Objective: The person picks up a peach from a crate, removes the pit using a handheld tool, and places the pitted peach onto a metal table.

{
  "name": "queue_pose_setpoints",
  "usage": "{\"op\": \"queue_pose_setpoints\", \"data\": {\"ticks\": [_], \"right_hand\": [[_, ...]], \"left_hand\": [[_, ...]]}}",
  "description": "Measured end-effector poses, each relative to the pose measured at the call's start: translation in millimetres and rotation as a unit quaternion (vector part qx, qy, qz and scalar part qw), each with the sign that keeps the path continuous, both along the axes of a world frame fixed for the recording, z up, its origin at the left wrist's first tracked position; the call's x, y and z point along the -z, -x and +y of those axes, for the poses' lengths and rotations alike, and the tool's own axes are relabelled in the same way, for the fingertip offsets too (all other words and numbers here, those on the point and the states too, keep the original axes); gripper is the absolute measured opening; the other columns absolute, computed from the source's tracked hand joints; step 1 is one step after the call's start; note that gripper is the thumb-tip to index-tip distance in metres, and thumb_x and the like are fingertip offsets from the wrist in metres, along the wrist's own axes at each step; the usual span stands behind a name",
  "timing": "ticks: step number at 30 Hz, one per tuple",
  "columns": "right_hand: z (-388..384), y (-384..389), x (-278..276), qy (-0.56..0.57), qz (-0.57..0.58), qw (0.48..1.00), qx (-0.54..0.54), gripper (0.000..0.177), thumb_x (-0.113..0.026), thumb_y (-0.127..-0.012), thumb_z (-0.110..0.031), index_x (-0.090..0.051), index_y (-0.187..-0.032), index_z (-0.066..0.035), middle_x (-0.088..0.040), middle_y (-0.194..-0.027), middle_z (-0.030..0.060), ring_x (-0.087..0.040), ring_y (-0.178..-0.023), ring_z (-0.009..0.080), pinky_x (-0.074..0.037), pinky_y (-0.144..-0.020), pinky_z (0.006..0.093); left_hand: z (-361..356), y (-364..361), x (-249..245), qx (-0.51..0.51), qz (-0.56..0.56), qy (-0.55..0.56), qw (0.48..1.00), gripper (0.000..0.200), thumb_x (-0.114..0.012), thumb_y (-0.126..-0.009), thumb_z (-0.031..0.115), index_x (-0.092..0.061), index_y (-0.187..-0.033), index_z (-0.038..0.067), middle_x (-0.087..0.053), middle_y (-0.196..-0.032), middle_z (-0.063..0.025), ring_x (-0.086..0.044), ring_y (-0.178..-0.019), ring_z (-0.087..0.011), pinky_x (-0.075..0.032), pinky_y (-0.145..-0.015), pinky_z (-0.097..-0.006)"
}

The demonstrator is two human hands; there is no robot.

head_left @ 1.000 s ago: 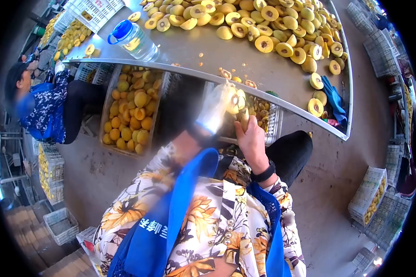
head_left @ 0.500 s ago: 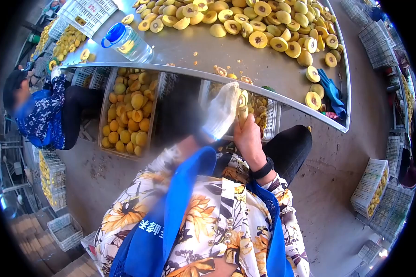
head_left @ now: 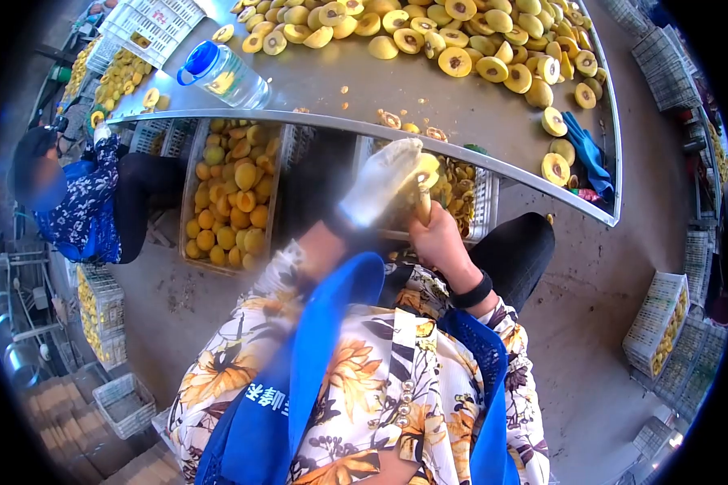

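Observation:
In the head view my left hand (head_left: 378,184), in a white glove, grips a yellow peach half (head_left: 429,170) just below the table edge. My right hand (head_left: 442,241), bare with a black wristband, is closed around the wooden handle of a small tool (head_left: 423,207). The tool's top meets the peach half; its working end is hidden. Under both hands stands a white crate (head_left: 484,202) with yellow-brown fruit pieces, partly covered by my hands.
On the metal table (head_left: 323,85) lie many peach halves (head_left: 493,69), a blue-lidded water bottle (head_left: 226,77) and blue gloves (head_left: 588,158). A crate of peaches (head_left: 228,194) stands under the table to the left. A co-worker (head_left: 77,194) sits at far left. Another crate (head_left: 655,319) stands right.
The peach half has turned so more of its yellow face shows. My left hand has shifted slightly, and the tool now stands more clearly below the fruit. The view has shifted a little.

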State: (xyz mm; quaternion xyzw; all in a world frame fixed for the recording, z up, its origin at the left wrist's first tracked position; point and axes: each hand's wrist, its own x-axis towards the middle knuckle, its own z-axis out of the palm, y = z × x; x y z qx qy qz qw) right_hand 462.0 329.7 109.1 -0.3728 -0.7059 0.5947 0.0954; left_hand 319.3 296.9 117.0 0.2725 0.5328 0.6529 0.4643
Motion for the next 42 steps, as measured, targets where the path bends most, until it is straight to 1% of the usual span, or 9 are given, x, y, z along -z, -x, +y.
{"op": "queue_pose_setpoints", "data": {"ticks": [3, 13, 16, 25, 31, 32, 34, 38, 42], "right_hand": [[-10, 11, -2, 0.191, 0.04, 0.98, 0.041, 0.01, -0.046, -0.087, -0.012, -0.047, -0.093, -0.005, -0.048, -0.06, 0.002, -0.043, -0.037, 0.0079, -0.033, -0.031, 0.0208], [-21, 15, -17, 0.431, 0.03, 0.901, 0.039, 0.006, -0.048, -0.084, -0.005, -0.045, -0.088, -0.005, -0.047, -0.06, 0.0022, -0.038, -0.038, 0.0067, -0.037, -0.035, 0.0232], [-18, 15, -7, 0.537, 0.064, 0.838, 0.072, 0.006, -0.05, -0.084, -0.005, -0.044, -0.086, -0.005, -0.047, -0.06, 0.0024, -0.038, -0.038, 0.0068, -0.036, -0.034, 0.0239], [-29, 40, 48, 0.106, 0.026, 0.993, -0.036, 0.008, -0.053, -0.082, -0.007, -0.053, -0.088, -0.002, -0.052, -0.06, 0.0014, -0.049, -0.046, 0.0081, -0.041, -0.042, 0.0228], [9, 20, 82, -0.028, -0.095, 0.976, -0.193, 0.01, -0.054, -0.081, -0.015, -0.061, -0.08, -0.008, -0.058, -0.064, 0.0067, -0.058, -0.052, 0.0182, -0.047, -0.045, 0.0291], [11, 18, 83, -0.027, -0.114, 0.975, -0.188, 0.011, -0.056, -0.081, -0.016, -0.059, -0.081, -0.005, -0.058, -0.062, 0.0071, -0.056, -0.049, 0.0176, -0.046, -0.043, 0.0291], [10, 13, 90, -0.014, -0.079, 0.986, -0.147, 0.019, -0.059, -0.081, -0.02, -0.056, -0.083, -0.001, -0.057, -0.059, 0.0077, -0.054, -0.044, 0.0165, -0.044, -0.04, 0.029], [13, 13, 70, -0.079, -0.012, 0.988, -0.129, 0.027, -0.062, -0.08, -0.023, -0.054, -0.084, 0.003, -0.06, -0.062, 0.0121, -0.057, -0.047, 0.0195, -0.047, -0.046, 0.0327], [27, -2, 39, -0.021, -0.084, 0.994, -0.066, 0.029, -0.063, -0.079, -0.024, -0.055, -0.085, 0.003, -0.062, -0.067, 0.0161, -0.063, -0.058, 0.0243, -0.05, -0.058, 0.0363]], "left_hand": [[-2, -25, 9, -0.136, 0.007, -0.052, 0.989, 0.032, -0.059, -0.09, 0.022, -0.058, -0.113, -0.001, -0.063, -0.101, -0.0091, -0.061, -0.084, -0.0117, -0.05, -0.071, -0.0212], [0, 5, 42, -0.013, -0.313, 0.121, 0.942, 0.032, -0.052, -0.093, 0.036, -0.059, -0.101, 0.005, -0.061, -0.083, -0.006, -0.057, -0.069, -0.0143, -0.047, -0.057, -0.0275], [-1, 7, 53, -0.027, -0.166, 0.083, 0.982, 0.036, -0.052, -0.092, 0.036, -0.06, -0.105, 0.004, -0.062, -0.09, -0.0069, -0.057, -0.078, -0.0138, -0.048, -0.067, -0.0278], [-32, 77, 20, -0.249, -0.343, 0.029, 0.905, 0.054, -0.037, -0.09, 0.061, -0.053, -0.076, 0.012, -0.053, -0.062, -0.0018, -0.053, -0.052, -0.0167, -0.042, -0.044, -0.0255], [-146, 202, 44, -0.475, 0.185, 0.222, 0.831, 0.05, -0.058, -0.084, 0.051, -0.062, -0.102, 0.004, -0.065, -0.094, -0.0119, -0.064, -0.079, -0.0252, -0.054, -0.068, -0.0376], [-153, 211, 32, -0.391, 0.449, 0.431, 0.677, 0.046, -0.064, -0.081, 0.042, -0.062, -0.105, 0.002, -0.064, -0.102, -0.0169, -0.063, -0.085, -0.0303, -0.05, -0.08, -0.0396], [-118, 208, 19, -0.396, 0.625, 0.335, 0.584, 0.042, -0.066, -0.079, 0.033, -0.062, -0.107, 0.002, -0.063, -0.104, -0.0181, -0.061, -0.092, -0.0328, -0.046, -0.085, -0.0382], [36, 148, -29, -0.216, 0.695, 0.093, 0.68, 0.045, -0.065, -0.081, 0.034, -0.059, -0.113, 0.003, -0.062, -0.11, -0.0161, -0.059, -0.101, -0.0302, -0.047, -0.087, -0.0372], [186, 88, -29, 0.062, 0.67, 0.237, 0.7, 0.042, -0.054, -0.085, 0.04, -0.051, -0.117, 0.012, -0.064, -0.102, -0.0123, -0.062, -0.093, -0.0303, -0.05, -0.076, -0.0412]]}}
